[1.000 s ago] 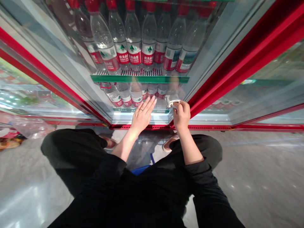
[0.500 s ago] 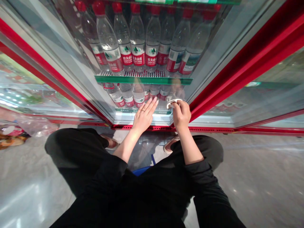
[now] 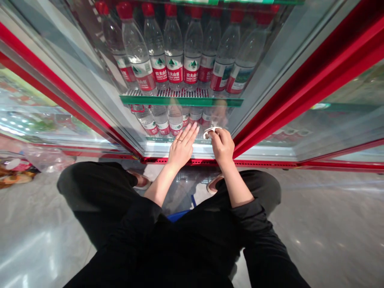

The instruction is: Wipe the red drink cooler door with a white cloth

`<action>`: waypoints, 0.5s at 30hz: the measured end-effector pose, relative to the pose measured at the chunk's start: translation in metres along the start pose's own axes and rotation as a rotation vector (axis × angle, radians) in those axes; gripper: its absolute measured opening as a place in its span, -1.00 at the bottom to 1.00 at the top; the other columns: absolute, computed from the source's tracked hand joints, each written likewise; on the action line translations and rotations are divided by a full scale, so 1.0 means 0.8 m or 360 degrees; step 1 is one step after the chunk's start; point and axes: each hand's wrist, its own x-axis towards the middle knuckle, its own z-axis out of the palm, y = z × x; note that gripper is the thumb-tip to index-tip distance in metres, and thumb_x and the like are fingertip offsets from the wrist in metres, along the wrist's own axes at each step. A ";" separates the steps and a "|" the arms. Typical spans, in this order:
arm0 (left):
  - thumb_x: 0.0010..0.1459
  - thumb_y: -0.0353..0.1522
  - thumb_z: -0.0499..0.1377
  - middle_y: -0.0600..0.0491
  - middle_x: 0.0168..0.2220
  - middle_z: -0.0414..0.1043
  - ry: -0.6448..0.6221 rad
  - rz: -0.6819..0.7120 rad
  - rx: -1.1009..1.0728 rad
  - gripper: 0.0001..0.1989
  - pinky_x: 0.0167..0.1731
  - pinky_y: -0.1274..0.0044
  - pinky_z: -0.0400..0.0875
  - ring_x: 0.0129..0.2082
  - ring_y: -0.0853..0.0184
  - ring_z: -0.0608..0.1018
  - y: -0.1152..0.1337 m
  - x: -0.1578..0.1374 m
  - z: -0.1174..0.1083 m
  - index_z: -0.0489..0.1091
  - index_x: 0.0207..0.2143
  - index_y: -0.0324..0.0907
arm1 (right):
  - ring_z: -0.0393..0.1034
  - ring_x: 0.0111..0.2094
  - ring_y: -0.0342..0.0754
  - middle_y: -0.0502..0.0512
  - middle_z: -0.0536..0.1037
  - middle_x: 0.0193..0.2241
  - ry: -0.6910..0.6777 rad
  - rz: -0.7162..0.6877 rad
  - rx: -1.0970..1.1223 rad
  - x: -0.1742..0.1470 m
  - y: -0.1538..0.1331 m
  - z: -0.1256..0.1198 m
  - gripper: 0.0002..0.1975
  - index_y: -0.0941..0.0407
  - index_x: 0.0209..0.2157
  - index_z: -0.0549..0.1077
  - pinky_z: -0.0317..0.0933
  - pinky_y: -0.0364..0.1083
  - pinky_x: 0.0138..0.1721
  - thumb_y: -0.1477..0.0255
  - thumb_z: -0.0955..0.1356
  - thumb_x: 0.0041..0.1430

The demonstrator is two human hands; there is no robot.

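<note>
My right hand (image 3: 223,147) is closed on a white cloth (image 3: 211,131) at the lower part of a glass cooler door (image 3: 228,114), where a faint reflection of the hand shows. To its left, my left hand (image 3: 181,149) lies flat with fingers stretched out against the same glass, a ring on one finger. Behind the glass, several water bottles (image 3: 174,64) with red caps and red-and-white labels stand on a shelf with a green front strip (image 3: 180,101). More bottles (image 3: 175,120) stand on the level below, partly hidden by my hands.
Red door frames (image 3: 300,88) run along both sides, with another cooler section (image 3: 339,116) at right. A clear plastic bag (image 3: 49,158) and packaged goods lie on the grey floor (image 3: 324,216) at far left. Something blue (image 3: 179,216) shows between my legs.
My right hand has slid a little to the left along the glass with the white cloth, nearer to my left hand. The left hand stays almost in the same place.
</note>
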 end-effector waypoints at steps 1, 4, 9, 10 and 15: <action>0.46 -0.54 -0.12 0.07 0.66 -0.23 -0.0006 -0.0006 0.0001 -0.25 0.67 0.33 -0.20 0.66 0.29 -0.12 -0.002 -0.001 -0.001 -0.07 0.65 -0.19 | 0.60 0.07 0.18 0.23 0.69 0.00 0.0078 0.0037 -0.0014 0.001 0.004 -0.001 -0.67 -0.04 -0.04 0.67 0.49 0.20 0.20 0.36 0.25 0.56; 0.47 -0.54 -0.11 0.05 0.65 -0.14 0.0023 -0.0026 0.0010 -0.26 0.66 0.33 -0.14 0.66 0.30 -0.06 -0.007 -0.004 -0.002 -0.03 0.64 -0.18 | 0.60 0.05 0.20 0.25 0.69 -0.02 0.0241 0.0124 -0.0057 -0.003 0.009 -0.001 -0.62 -0.03 -0.07 0.68 0.50 0.24 0.18 0.35 0.20 0.55; 0.45 -0.55 -0.08 0.00 0.64 -0.10 0.0082 -0.0040 0.0014 -0.21 0.65 0.29 -0.06 0.65 0.25 -0.01 -0.006 -0.007 0.001 -0.14 0.67 -0.17 | 0.60 0.05 0.17 0.21 0.70 -0.01 -0.0008 0.0077 -0.0041 -0.006 -0.010 0.003 -0.63 -0.06 -0.10 0.67 0.51 0.20 0.16 0.33 0.21 0.56; 0.45 -0.55 -0.08 0.02 0.64 -0.11 0.0088 -0.0039 0.0016 -0.19 0.65 0.29 -0.05 0.65 0.26 -0.02 -0.006 -0.007 0.002 -0.21 0.67 -0.15 | 0.60 0.05 0.16 0.21 0.70 0.00 -0.0058 0.0052 -0.0039 -0.003 -0.014 0.004 -0.64 -0.06 -0.09 0.67 0.51 0.18 0.16 0.34 0.21 0.57; 0.43 -0.56 -0.08 0.14 0.64 -0.15 0.0073 -0.0048 0.0025 -0.04 0.63 0.27 0.02 0.64 0.28 0.00 -0.010 -0.011 0.001 -0.61 0.63 0.02 | 0.58 0.09 0.14 0.22 0.68 0.03 -0.0028 0.0009 0.0008 0.012 -0.013 -0.001 -0.71 -0.02 -0.02 0.65 0.47 0.14 0.21 0.38 0.27 0.55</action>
